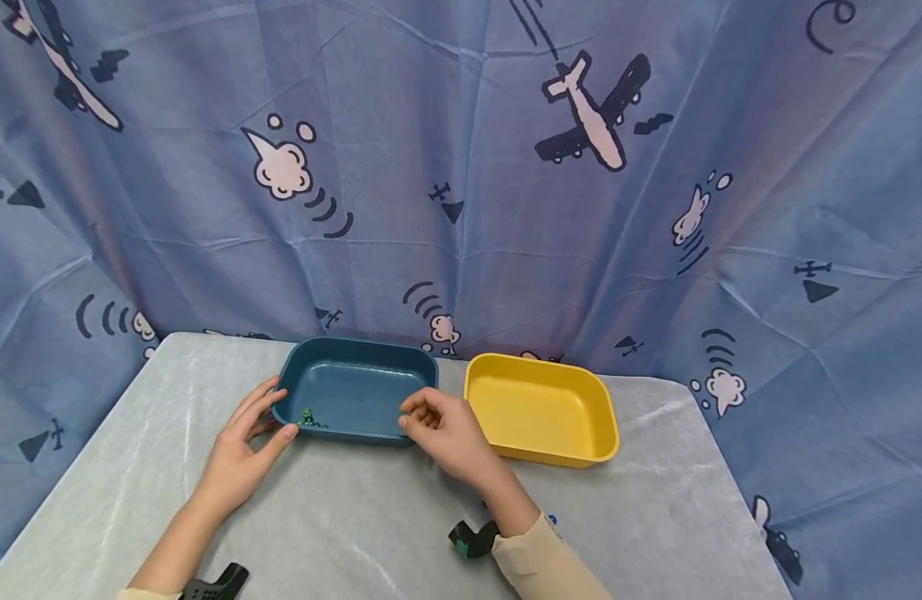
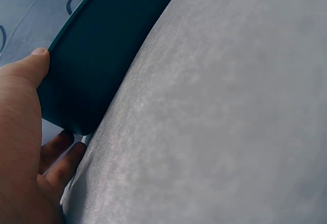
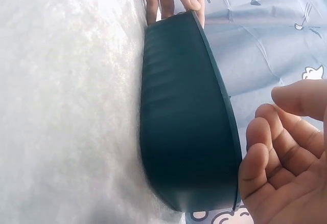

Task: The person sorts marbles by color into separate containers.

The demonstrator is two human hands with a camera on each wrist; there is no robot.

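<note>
A dark teal plastic bin [image 1: 356,387] stands at the back of the table. Inside its front left corner lies a small shiny green thing [image 1: 307,417], too small to name. My left hand [image 1: 239,450] touches that corner from outside, its thumb at the rim and its fingers along the end wall. Over the bin's right front corner is my right hand [image 1: 449,433], palm inward. In the right wrist view its fingers [image 3: 258,132] bend loosely, the thumb stands a little apart from them, and nothing shows between.
A yellow bin [image 1: 543,408] stands just right of the teal one. A small blue thing [image 1: 553,518] shows partly behind my right forearm. The table [image 1: 341,517] has a pale grey cloth, and a patterned blue curtain [image 1: 393,167] hangs behind it.
</note>
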